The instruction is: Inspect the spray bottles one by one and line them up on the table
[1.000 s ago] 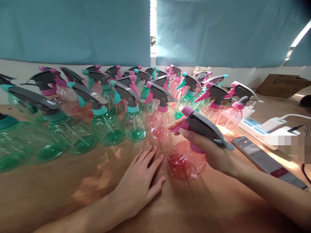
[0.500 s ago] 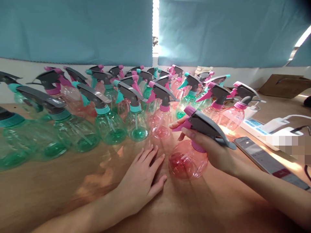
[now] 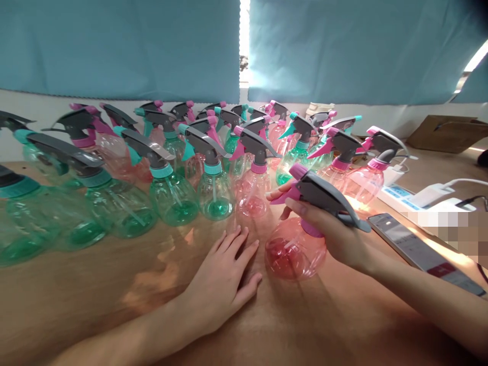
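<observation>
My right hand [image 3: 335, 239] is wrapped round the neck of a pink spray bottle [image 3: 293, 251], with fingers at its pink trigger. The bottle's head is grey and pink, and its round see-through body is close above or on the wooden table; I cannot tell which. My left hand [image 3: 224, 277] lies flat on the table, fingers stretched, to the left of that bottle and apart from it. Just beyond my hands stand another pink spray bottle [image 3: 253, 195] and a green spray bottle [image 3: 216, 201] with a teal collar.
Several more green and pink spray bottles [image 3: 175, 203] crowd the back and left of the table [image 3: 95, 305]. At the right lie a phone [image 3: 423, 249] and a white power strip [image 3: 404, 198] with plugs and cables. A cardboard box [image 3: 446, 133] sits at the back right, under blue blinds [image 3: 122, 46].
Almost nothing differs. My right hand keeps its hold on the pink spray bottle, whose head sits very slightly higher in view. The left hand stays in place.
</observation>
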A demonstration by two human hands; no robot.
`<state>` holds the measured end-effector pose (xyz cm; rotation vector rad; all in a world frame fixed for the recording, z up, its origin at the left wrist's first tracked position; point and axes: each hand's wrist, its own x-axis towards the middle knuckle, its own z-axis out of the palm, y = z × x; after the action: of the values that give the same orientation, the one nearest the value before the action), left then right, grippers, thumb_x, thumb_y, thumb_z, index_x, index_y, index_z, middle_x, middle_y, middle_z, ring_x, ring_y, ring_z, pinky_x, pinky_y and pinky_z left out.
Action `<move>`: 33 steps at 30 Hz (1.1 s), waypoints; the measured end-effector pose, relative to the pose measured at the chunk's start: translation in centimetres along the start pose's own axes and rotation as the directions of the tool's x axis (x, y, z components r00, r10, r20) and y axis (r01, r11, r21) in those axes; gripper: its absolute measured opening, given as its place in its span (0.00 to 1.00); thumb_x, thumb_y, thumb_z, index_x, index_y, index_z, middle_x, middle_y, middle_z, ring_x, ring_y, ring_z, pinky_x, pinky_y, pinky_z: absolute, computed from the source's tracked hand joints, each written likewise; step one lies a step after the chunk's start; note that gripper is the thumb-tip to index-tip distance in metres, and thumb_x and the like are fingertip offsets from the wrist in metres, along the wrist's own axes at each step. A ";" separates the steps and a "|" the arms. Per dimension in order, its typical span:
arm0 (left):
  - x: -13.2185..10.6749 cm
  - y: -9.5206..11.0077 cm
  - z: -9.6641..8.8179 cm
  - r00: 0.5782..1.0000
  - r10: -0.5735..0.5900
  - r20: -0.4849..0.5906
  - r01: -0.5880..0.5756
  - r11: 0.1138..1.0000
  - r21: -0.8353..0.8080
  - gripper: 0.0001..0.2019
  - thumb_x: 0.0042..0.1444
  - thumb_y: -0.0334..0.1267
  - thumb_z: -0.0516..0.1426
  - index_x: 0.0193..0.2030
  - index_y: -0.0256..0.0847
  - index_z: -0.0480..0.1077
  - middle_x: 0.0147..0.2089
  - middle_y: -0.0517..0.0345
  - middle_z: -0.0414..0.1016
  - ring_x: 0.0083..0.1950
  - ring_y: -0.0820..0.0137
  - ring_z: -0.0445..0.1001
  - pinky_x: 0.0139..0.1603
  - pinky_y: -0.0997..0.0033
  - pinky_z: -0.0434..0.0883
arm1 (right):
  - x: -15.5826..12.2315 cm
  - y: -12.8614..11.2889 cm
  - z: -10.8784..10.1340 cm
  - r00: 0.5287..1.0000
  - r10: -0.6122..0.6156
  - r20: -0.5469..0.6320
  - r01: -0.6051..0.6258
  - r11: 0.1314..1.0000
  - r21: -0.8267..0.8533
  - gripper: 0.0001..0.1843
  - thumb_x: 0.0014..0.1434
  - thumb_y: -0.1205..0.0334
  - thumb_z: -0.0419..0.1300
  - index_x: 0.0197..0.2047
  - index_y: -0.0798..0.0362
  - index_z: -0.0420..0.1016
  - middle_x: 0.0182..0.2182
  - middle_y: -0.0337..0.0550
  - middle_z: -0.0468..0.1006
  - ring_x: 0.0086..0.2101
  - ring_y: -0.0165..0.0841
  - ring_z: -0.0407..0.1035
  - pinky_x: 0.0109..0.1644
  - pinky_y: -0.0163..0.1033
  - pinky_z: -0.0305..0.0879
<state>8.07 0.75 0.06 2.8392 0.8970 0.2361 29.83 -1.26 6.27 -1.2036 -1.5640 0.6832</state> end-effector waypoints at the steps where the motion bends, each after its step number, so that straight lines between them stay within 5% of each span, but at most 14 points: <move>1: 0.0 0.0 0.0 1.000 -0.001 -0.005 0.001 1.000 0.000 0.25 0.65 0.45 0.53 0.64 0.34 0.64 0.69 0.39 0.58 0.70 0.51 0.54 0.67 0.45 0.56 | 0.0 0.1 0.0 1.000 -0.004 -0.005 0.004 1.000 -0.001 0.09 0.63 0.54 0.57 0.36 0.48 0.75 0.25 0.38 0.73 0.36 0.39 0.71 0.43 0.46 0.66; 16: -0.1 0.0 0.1 1.000 -0.009 0.003 0.009 1.000 0.022 0.25 0.65 0.46 0.53 0.65 0.35 0.63 0.69 0.41 0.58 0.71 0.52 0.54 0.67 0.46 0.56 | -0.1 0.7 -0.2 0.999 -0.041 0.023 0.040 0.998 0.046 0.11 0.64 0.56 0.57 0.47 0.46 0.76 0.34 0.39 0.79 0.39 0.38 0.73 0.46 0.46 0.68; 33: -0.1 0.0 0.1 1.000 -0.009 0.002 0.009 1.000 0.018 0.25 0.64 0.46 0.53 0.65 0.35 0.63 0.69 0.40 0.58 0.70 0.52 0.54 0.67 0.46 0.57 | 0.0 0.2 -0.2 0.999 -0.023 0.027 0.024 0.999 -0.034 0.10 0.64 0.54 0.56 0.34 0.48 0.74 0.27 0.38 0.72 0.33 0.35 0.69 0.37 0.41 0.67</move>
<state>8.04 0.69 -0.02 2.8504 0.9165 0.2257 30.10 -1.23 6.14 -1.2046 -1.6153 0.6617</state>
